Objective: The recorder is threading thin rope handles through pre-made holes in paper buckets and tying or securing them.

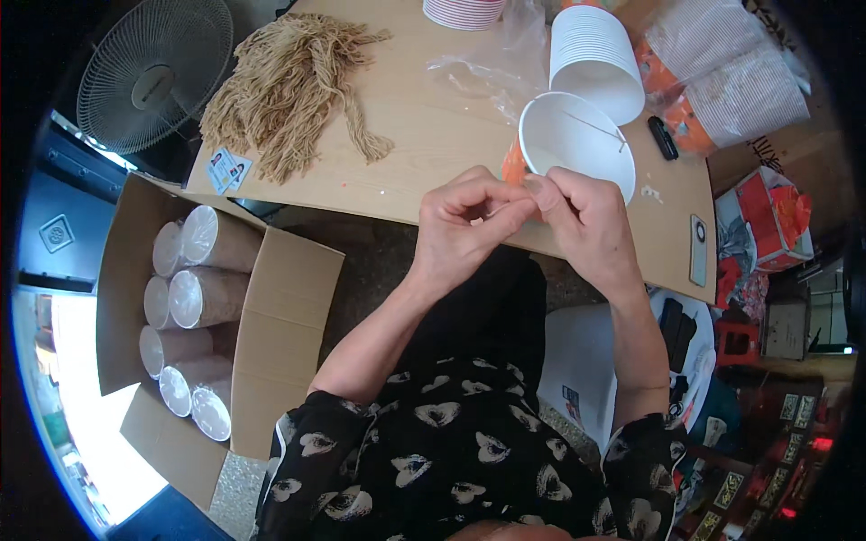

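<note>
My left hand point(465, 225) and my right hand point(588, 221) meet in front of me at the table's near edge, fingertips pressed together. Both are closed in a pinch, and whatever sits between the fingers is too small or hidden to make out. Just beyond them stands a white paper bucket point(541, 135) with orange on its outside; a thin, string-like piece point(595, 124) shows across its inside. A nested stack of white paper buckets point(591, 54) lies behind it. To the far left, a heap of tan cords point(280, 95) spreads over the table.
An open cardboard box point(284, 316) at left holds several wrapped cylindrical stacks point(209, 298). Wrapped bucket stacks point(735, 99), a black marker-like object point(662, 138) and a clear plastic bag point(501, 63) lie on the table point(424, 126). Small blue-white cards point(227, 169) and a fan point(153, 86) are at left.
</note>
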{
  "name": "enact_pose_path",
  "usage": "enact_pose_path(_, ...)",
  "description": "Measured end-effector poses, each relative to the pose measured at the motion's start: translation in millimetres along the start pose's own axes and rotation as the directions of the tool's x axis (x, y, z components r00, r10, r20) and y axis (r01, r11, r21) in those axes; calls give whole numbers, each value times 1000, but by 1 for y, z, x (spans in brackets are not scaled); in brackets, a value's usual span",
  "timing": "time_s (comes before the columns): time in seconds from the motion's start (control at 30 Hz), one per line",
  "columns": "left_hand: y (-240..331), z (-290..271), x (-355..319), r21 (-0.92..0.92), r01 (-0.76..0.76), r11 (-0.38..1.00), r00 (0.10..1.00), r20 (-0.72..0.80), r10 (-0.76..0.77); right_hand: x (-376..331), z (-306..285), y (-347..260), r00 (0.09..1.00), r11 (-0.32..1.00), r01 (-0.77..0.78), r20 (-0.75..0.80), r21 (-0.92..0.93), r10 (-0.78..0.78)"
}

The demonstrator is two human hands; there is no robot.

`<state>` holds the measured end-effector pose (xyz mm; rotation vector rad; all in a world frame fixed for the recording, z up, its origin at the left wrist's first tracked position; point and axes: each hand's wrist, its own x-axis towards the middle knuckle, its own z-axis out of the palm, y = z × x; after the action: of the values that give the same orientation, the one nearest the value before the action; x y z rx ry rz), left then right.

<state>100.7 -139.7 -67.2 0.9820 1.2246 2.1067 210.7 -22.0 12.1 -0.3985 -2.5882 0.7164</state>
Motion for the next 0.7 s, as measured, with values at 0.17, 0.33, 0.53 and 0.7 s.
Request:
enact_pose_path(0.17, 7, 2, -8, 107, -96, 990, 995, 3, 96, -10, -1, -7, 995, 981, -100, 32, 167, 96)
enact_pose_path(0.33, 3, -6, -11, 127, -123, 984, 992, 29, 120, -15, 0, -10, 993, 984, -115, 43, 133, 110)
enact_pose_path(0.53, -8, -13, 3, 299, -50, 953, 988, -124, 91, -9, -3, 4, 973, 999, 19, -230, -35, -26)
enact_pose_path(0.7, -35, -17, 27, 371, -161, 915, 957, -167, 236, -4, 6, 23, 989, 995, -7, -149, 103, 22)
